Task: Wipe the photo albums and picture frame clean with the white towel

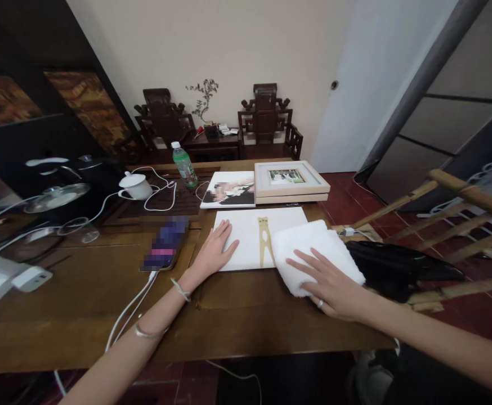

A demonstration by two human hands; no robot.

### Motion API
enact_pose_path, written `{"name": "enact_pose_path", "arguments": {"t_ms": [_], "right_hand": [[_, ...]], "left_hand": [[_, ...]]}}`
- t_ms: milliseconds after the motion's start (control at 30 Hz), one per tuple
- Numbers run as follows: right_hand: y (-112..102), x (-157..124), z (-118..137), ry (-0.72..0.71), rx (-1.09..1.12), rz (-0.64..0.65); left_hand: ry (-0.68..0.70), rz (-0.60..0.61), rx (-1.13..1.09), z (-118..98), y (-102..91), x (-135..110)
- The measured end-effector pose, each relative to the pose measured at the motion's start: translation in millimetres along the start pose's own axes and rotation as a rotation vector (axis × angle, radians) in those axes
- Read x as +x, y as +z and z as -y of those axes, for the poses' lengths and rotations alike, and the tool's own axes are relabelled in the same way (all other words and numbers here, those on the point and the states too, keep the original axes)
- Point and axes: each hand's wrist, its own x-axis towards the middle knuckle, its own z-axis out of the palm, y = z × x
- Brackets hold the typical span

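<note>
A white rectangular panel (pixel 241 256) lies flat on the table in front of me, bearing a tan, long-legged animal figure (pixel 264 241). My left hand (pixel 217 247) rests on the panel's left edge, fingers stretched out and holding nothing. On the panel's right part, and overhanging its near right corner, is a folded white fluffy towel (pixel 313 239). My right hand (pixel 328 284) lies on top of this towel with its fingers spread; the towel hides what is beneath it.
Behind the panel are a photo print (pixel 233 194) and stacked light-wood frames (pixel 292 188). Leftward stand a phone (pixel 164 247) on a white cable, a green-labelled bottle (pixel 184 166), a lidded white cup (pixel 136 185) and a kettle (pixel 96 174). A black bag (pixel 393 267) sits right of the table.
</note>
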Motion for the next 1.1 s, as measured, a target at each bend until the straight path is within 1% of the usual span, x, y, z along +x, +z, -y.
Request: {"name": "enact_pose_path", "arguments": {"t_ms": [67,133,333,433,500,567,667,867,933,1000,1100], "right_hand": [[-2,9,-12,-0.018,0.024,0.022],[-5,22,-29,-0.01,0.027,0.046],[-6,69,-77,0.003,-0.021,0.055],[-4,81,-91,0.015,-0.047,0.051],[-3,83,-93,0.03,-0.05,0.048],[-3,80,-90,0.032,-0.047,0.047],[-3,65,-75,0.029,-0.042,0.049],[0,16,-22,-0.005,-0.006,0.04],[1,3,-7,-0.016,0.02,0.025],[0,-4,0,-0.026,0.041,0.018],[-3,-3,-1,-0.038,0.068,0.022]], "left_hand": [[0.024,0.023,0.096,2,0.5,0],[0.043,0.031,0.141,4,0.8,1],[0.051,0.038,0.149,6,0.6,0],[0.052,0.033,0.143,7,0.3,0],[0.05,0.036,0.144,6,0.0,0],[0.045,0.043,0.14,6,-0.2,0],[0.045,0.045,0.135,6,-0.2,0],[0.052,0.05,0.15,7,1.1,0],[0.053,0.044,0.154,7,1.6,0],[0.055,0.033,0.155,7,1.9,0],[0.055,0.026,0.156,6,1.7,0]]}}
